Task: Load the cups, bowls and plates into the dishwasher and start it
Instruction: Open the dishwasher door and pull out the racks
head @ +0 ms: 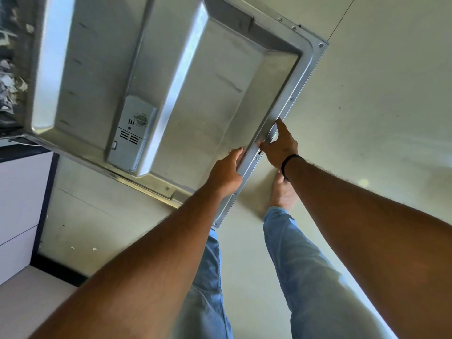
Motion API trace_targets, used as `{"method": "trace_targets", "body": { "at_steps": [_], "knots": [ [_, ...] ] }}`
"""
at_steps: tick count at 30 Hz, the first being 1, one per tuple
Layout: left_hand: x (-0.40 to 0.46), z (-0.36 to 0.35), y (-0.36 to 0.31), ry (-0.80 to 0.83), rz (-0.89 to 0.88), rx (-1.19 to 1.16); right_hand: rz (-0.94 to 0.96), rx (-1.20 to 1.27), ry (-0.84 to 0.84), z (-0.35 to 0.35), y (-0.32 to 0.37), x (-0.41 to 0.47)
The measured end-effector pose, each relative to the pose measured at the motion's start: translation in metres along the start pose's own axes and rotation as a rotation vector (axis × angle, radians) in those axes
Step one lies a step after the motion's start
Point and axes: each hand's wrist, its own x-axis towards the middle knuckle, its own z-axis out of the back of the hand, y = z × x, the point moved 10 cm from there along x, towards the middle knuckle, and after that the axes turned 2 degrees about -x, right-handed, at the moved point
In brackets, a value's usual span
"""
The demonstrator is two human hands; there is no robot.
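Below, we list 2 hands on 1 dishwasher door [186,94]. Our left hand [226,171] reaches forward, fingers curled over the door's front edge, gripping the inner rim. Our right hand [278,148], a black band [289,162] at its wrist, grips the same edge from outside, index finger stretched along the rim. The hands sit near each other, apart. Door: folded down, open, steel inner face up, grey detergent dispenser [133,135] at its left side. Floor [367,106]: pale, beneath.

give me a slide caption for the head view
Both hands, left hand and right hand, grip the open dishwasher door at its top edge.
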Motion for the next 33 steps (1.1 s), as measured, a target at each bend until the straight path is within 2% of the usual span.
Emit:
{"method": "trace_targets", "body": {
  "at_steps": [3,8,14,17,23,30,33],
  "knots": [
    [-0.013,0.014,-0.016,-0.06,0.008,-0.132,-0.002,-0.013,-0.046,0.012,0.015,-0.016],
    [-0.042,0.067,-0.028,-0.283,0.043,-0.462,0.087,-0.019,-0.071,0.023,0.072,-0.056],
    [-0.09,0.155,-0.009,-0.43,-0.03,-0.386,0.223,-0.075,-0.02,-0.003,0.167,-0.117],
    [-0.106,0.209,0.013,-0.536,-0.079,-0.315,0.323,-0.139,0.041,-0.039,0.221,-0.144],
    [-0.132,0.351,0.086,-0.784,-0.132,-0.267,0.692,-0.586,0.085,-0.163,0.349,-0.183],
    [-0.166,0.49,0.174,-1.179,-0.107,-0.237,0.958,-0.787,-0.102,-0.269,0.465,-0.212],
    [-0.158,0.507,0.209,-1.123,-0.016,-0.271,1.041,-0.879,-0.148,-0.299,0.483,-0.221]
  ]
}}
